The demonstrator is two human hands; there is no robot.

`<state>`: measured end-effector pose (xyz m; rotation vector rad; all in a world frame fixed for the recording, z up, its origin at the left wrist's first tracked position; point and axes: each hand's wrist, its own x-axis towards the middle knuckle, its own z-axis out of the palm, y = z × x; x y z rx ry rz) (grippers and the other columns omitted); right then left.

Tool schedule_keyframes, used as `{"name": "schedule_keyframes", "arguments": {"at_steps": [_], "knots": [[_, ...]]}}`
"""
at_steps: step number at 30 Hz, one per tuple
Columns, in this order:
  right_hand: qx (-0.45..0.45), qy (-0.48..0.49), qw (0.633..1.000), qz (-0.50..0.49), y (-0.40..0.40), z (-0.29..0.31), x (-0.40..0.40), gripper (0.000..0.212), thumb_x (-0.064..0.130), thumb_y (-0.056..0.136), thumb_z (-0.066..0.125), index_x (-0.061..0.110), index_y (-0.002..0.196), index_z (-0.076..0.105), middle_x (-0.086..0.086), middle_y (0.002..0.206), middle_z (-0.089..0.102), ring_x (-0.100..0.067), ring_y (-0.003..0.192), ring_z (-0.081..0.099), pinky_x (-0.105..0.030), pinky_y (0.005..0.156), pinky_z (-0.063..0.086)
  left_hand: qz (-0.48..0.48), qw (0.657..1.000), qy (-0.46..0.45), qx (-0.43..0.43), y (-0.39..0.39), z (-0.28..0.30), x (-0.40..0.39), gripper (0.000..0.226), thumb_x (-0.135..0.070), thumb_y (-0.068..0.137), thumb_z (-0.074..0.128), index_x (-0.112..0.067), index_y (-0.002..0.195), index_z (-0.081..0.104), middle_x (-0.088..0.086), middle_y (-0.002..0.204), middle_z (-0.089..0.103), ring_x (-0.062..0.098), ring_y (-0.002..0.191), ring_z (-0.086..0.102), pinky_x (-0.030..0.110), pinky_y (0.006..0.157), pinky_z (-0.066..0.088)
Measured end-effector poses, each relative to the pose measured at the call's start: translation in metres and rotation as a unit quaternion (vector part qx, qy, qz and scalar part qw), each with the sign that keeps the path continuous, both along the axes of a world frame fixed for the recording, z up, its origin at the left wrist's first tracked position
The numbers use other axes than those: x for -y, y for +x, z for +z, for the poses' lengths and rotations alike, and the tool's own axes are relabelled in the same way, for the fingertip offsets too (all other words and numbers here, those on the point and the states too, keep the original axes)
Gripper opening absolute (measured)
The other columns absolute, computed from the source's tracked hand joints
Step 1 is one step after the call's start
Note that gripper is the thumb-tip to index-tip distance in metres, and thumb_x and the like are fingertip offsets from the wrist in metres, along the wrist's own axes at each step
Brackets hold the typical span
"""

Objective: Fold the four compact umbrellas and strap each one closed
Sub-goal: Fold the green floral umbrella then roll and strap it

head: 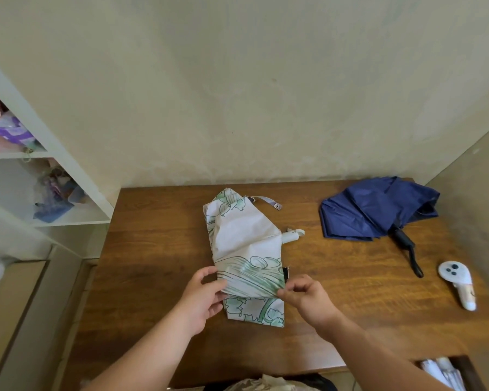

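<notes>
1. The white umbrella with green print point(246, 249) lies collapsed on the wooden table point(153, 249), near the table's middle, its length running from the far edge toward the person. Its canopy is loose and creased, not rolled.
2. The white handle point(292, 236) projects from the canopy's right side, resting on the table.
3. The closing strap point(267, 201), pale with a snap at its end, lies unfastened on the table at the umbrella's far end.
4. The left hand point(202, 299) grips the left edge of the canopy's near section; the thumb lies on top of the fabric and the fingers curl beneath it.
5. The right hand point(308, 299) pinches the right edge of the same section between thumb and fingertips. The fabric is stretched between the two hands.
6. The navy umbrella point(378, 210) lies at the table's far right, well apart from the white one. Its canopy is collapsed but loose; its black handle point(405, 244) with wrist loop points toward the person.
7. A white handheld controller point(459, 283) lies on the table near the right edge, just beyond the black handle's loop.
8. A white shelf unit point(68, 176) stands left of the table and holds assorted items.
</notes>
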<state>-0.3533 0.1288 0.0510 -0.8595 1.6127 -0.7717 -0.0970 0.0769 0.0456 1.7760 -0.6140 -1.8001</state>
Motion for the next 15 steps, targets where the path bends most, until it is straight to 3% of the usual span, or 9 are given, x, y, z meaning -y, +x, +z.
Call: {"name": "schedule_keyframes", "arguments": {"at_steps": [4,6,8,12,15], "knots": [[0.068,0.064,0.995,0.026,0.008,0.002,-0.007,0.035,0.039,0.092,0.077,0.004,0.094,0.078,-0.001,0.100,0.080,-0.013,0.096,0.075,-0.026,0.085,0.051,-0.018,0.999,0.022,0.017,-0.004,-0.009,-0.007,0.040,-0.016,0.101,0.070,-0.037,0.132,0.055,-0.001,0.106,0.080,0.022,0.097,0.078,0.045,0.093,0.061],[0.042,0.099,0.994,0.012,0.010,-0.006,-0.009,0.029,0.037,0.097,0.074,0.014,0.078,0.075,0.008,0.076,0.076,-0.003,0.069,0.070,-0.022,0.071,0.047,-0.028,0.998,0.017,0.053,-0.006,-0.016,-0.011,0.051,-0.011,0.098,0.073,-0.034,0.139,0.053,-0.002,0.106,0.079,0.019,0.097,0.076,0.041,0.087,0.059],[-0.012,0.117,0.993,0.001,0.008,-0.023,-0.012,0.037,0.031,0.094,0.077,0.020,0.062,0.062,0.008,0.060,0.062,-0.008,0.056,0.056,-0.024,0.063,0.043,-0.036,0.996,0.008,0.079,-0.006,-0.021,-0.013,0.059,-0.008,0.093,0.078,-0.030,0.142,0.053,-0.001,0.107,0.076,0.018,0.096,0.074,0.039,0.086,0.058],[-0.039,0.145,0.989,0.000,0.003,-0.044,-0.021,0.023,0.030,0.091,0.080,0.015,0.075,0.072,-0.001,0.076,0.072,-0.014,0.070,0.061,-0.026,0.061,0.047,-0.044,0.994,0.014,0.094,-0.007,-0.031,-0.016,0.065,-0.010,0.090,0.082,-0.027,0.145,0.051,-0.002,0.106,0.074,0.016,0.096,0.071,0.039,0.088,0.056],[0.024,0.208,0.977,-0.046,0.004,-0.052,-0.025,0.017,0.028,0.094,0.078,0.012,0.090,0.073,-0.001,0.072,0.065,-0.012,0.056,0.054,-0.022,0.046,0.040,-0.058,0.996,0.027,0.062,-0.010,-0.037,-0.019,0.063,-0.015,0.096,0.077,-0.029,0.150,0.046,-0.002,0.113,0.074,0.019,0.102,0.072,0.039,0.090,0.056]]}}
